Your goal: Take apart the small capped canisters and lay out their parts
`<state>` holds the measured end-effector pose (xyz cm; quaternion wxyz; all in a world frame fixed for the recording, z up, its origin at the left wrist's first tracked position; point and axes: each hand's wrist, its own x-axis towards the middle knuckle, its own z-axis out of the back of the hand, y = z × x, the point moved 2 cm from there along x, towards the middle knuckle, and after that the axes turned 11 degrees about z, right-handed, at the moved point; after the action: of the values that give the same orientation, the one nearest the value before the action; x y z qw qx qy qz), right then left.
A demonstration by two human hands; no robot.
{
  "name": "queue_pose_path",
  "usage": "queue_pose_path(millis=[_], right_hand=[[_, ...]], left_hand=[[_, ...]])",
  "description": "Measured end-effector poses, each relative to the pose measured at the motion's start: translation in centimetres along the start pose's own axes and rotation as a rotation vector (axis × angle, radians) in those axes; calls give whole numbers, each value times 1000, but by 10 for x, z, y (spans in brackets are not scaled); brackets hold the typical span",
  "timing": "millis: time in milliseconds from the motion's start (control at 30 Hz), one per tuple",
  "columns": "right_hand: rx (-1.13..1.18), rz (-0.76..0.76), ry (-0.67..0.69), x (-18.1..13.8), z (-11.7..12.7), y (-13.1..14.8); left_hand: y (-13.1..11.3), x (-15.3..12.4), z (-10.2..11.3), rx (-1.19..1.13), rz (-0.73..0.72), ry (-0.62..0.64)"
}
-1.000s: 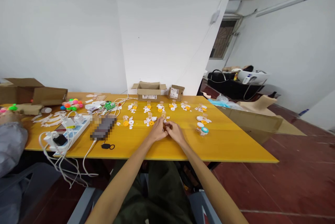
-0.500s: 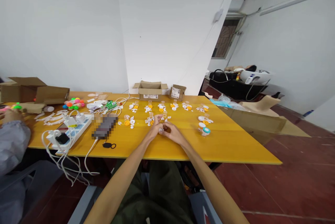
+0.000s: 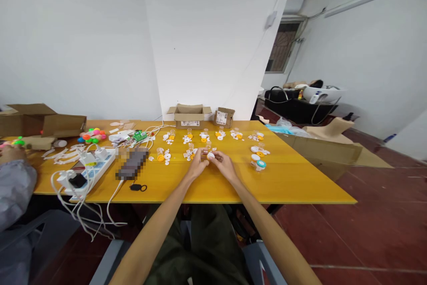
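My left hand [image 3: 199,165] and my right hand [image 3: 224,166] meet above the table's middle, fingers closed round a small white round piece [image 3: 211,155] that looks like a lid. Whether a clear cup sits beneath it is hidden by my fingers. Just beyond my fingertips stands a small clear cup [image 3: 208,144], with white cut-out pieces [image 3: 187,155] to its left. Off to the right are a clear jar with a teal lid [image 3: 260,165] and a jar with a white lid [image 3: 255,158].
Small groups of clear cups, white pieces and orange rings [image 3: 160,158] spread across the yellow table [image 3: 293,182]. Two cardboard boxes [image 3: 189,116] stand against the wall. At left are a power strip [image 3: 95,171] with cables, a pixelated dark device [image 3: 133,165] and another person's sleeve [image 3: 16,182].
My hands have tilted and drawn slightly upward. A white round face now shows between my fingers, where a clear piece showed before. The view has shifted slightly.
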<state>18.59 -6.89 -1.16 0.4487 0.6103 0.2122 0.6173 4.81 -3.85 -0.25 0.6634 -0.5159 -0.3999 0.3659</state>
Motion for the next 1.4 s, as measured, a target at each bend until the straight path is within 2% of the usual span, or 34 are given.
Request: queue_pose_path(millis=[167,333,733,967,1100,1233,1400], right_hand=[[81,-26,16,-1,1,0],[100,-33,56,-3,-1,5],[-5,31,34,-4,0,6],[-48,54,-27,-4,-1,5],[-145,52,-120,-3,3,4],[-337,47,-235,-5,10,-3],[-606,43,-192,-7,12,-11]], left_hand=[[2,2,-5,104,-92,-10],[5,3,-4,97,-110,-36],[12,6,-5,-65,6,-6],[14,7,-5,-38,8,-12],[17,9,-4,-23,6,-45],[18,10,-4,-42,36,-54],[16,9,-4,-86,62,-49]])
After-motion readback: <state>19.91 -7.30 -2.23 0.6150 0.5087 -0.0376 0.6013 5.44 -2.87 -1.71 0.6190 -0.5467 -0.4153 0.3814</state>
